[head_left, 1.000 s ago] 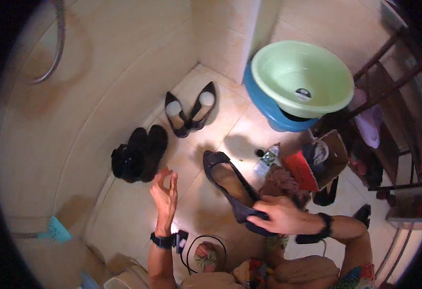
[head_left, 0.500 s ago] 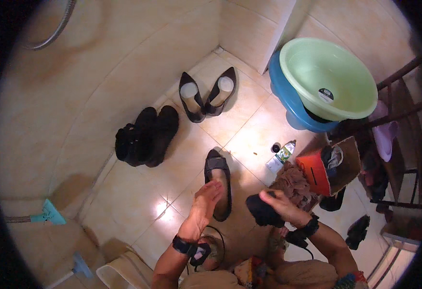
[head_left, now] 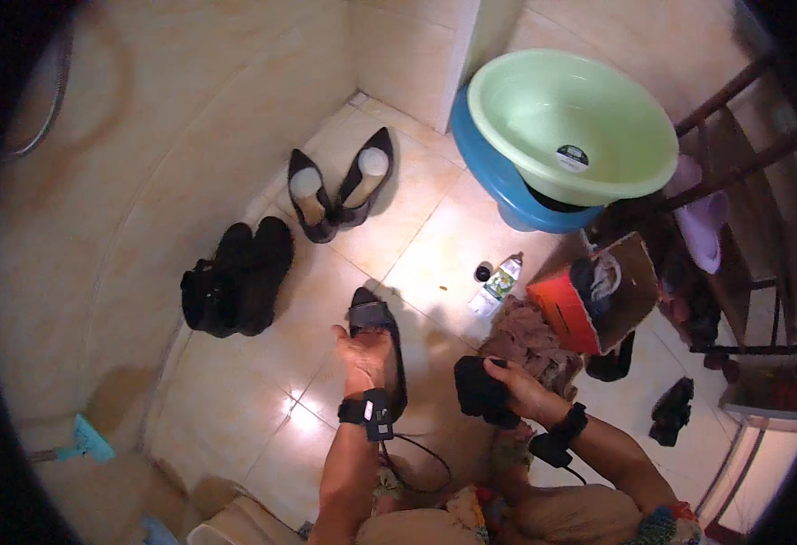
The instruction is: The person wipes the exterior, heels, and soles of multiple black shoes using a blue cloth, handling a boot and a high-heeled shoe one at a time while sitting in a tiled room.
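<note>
A black flat shoe (head_left: 373, 314) with a broad band across its front stands on the tiles, toe pointing away from me. My left hand (head_left: 365, 356) is on it, the fingers reaching into its opening and the thumb out at its left side; the fingertips are hidden. A bunched black cloth (head_left: 480, 389) is gripped in my right hand (head_left: 528, 392), held above the floor to the right of the shoe. Just beyond that hand lies a crumpled brown cloth (head_left: 530, 341).
Black ankle boots (head_left: 239, 277) and pointed black shoes (head_left: 362, 186) stand along the left wall. A tube (head_left: 497, 286) and a black cap (head_left: 482, 272) lie ahead. To the right are an orange box (head_left: 562, 313), a green basin (head_left: 571, 127) over a blue basin (head_left: 526, 209), and a dark rack (head_left: 744, 173).
My left hand has moved forward from beside the shoe onto its opening. My right hand still holds the black cloth. The whole view has shifted slightly.
</note>
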### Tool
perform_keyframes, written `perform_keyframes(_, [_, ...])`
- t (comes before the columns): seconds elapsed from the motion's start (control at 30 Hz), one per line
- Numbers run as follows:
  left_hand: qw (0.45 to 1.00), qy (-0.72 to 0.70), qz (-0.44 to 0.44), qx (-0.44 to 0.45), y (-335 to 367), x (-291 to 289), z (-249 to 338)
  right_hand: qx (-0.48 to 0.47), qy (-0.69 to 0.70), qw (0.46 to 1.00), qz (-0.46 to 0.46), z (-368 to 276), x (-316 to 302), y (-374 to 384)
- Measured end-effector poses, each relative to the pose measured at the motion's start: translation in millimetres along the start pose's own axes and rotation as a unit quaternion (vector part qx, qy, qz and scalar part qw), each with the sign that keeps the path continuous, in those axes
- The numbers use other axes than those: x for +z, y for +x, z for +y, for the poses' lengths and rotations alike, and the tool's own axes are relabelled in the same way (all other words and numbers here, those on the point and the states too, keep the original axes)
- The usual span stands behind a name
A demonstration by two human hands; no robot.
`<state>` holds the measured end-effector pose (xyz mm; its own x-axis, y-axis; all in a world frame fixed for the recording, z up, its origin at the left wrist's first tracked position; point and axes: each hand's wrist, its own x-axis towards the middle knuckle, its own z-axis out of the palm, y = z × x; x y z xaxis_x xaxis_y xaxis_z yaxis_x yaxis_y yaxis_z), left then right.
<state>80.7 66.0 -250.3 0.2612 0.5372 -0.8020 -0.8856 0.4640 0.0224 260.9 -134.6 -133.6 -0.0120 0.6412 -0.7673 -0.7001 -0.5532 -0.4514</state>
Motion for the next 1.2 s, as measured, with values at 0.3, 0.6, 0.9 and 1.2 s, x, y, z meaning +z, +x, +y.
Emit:
perform_keyframes(0.3, [0.970, 0.055, -0.224, -0.075, -104.0, 46.0, 4.6, 0.013, -0.017, 1.000, -0.010, 10.4, -13.1, 23.2])
perform_keyframes(0.6, [0.950, 0.086, -0.292, -0.067, -151.1, 74.5, 15.2, 0.028, -0.082, 0.996, -0.023, 3.2, 4.7, 41.4])
perform_keyframes(0.9, [0.955, 0.150, -0.253, -0.034, -163.7, 90.0, 16.9, -0.172, -0.302, 0.938, 0.004, -9.3, 3.4, 48.8])
perform_keyframes(1.2, [0.957, 0.144, -0.245, -0.061, -158.4, 83.0, 15.0, -0.390, -0.508, 0.594, 0.487, -34.0, -75.0, 139.0])
